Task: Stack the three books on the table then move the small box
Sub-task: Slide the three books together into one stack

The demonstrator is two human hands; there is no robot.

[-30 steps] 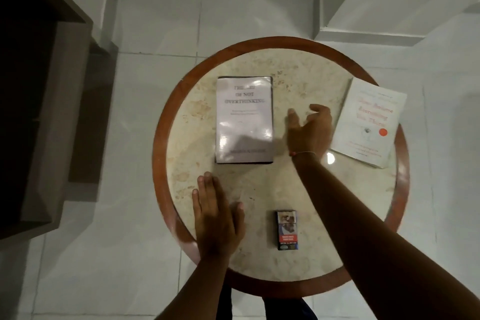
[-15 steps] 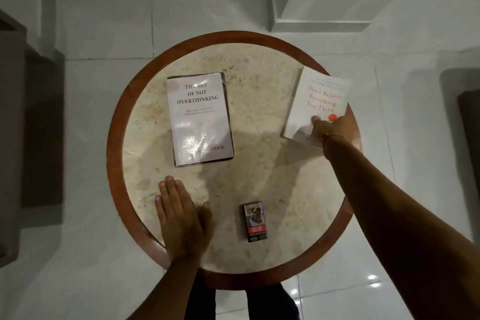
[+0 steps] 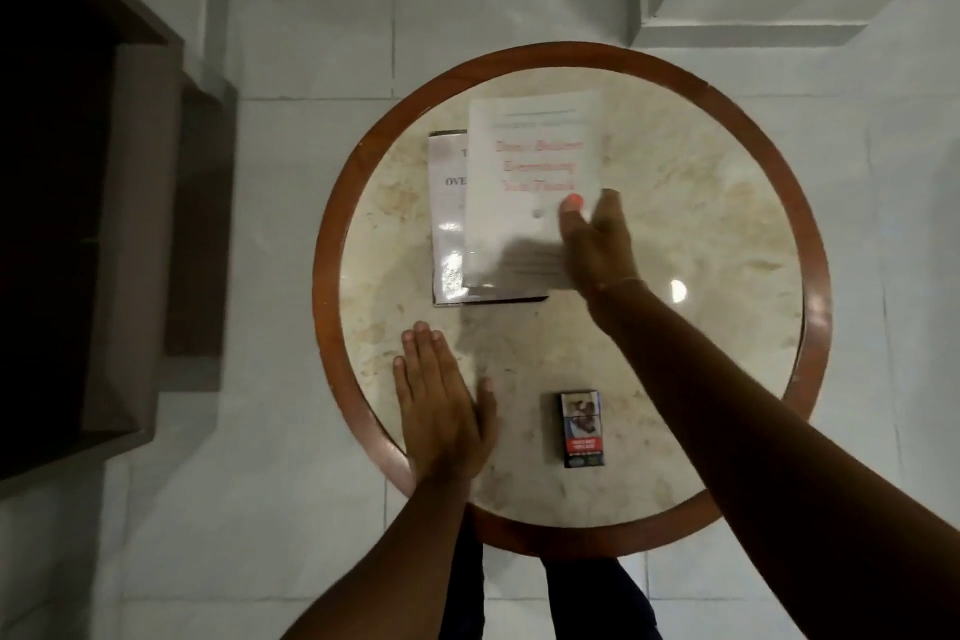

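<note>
My right hand [image 3: 597, 244] grips the lower right corner of a white book with red lettering [image 3: 524, 187], thumb on the cover. That book hangs blurred over a grey book [image 3: 447, 234], covering most of it; whether the two touch I cannot tell. The grey book lies flat on the round marble table [image 3: 701, 203]. My left hand [image 3: 439, 405] rests flat on the table's near left part, fingers together. A small box [image 3: 582, 429], dark with a picture and a red label, lies near the front edge between my arms. Only two books are in view.
The table has a raised brown wooden rim [image 3: 327, 244]. White floor tiles surround it. A dark wooden cabinet [image 3: 78, 203] stands to the left. A white step or ledge [image 3: 748, 26] lies beyond the table at the upper right.
My right hand took hold of the white book at the table's right edge and carried it left over the grey book. My left hand stayed flat on the table.
</note>
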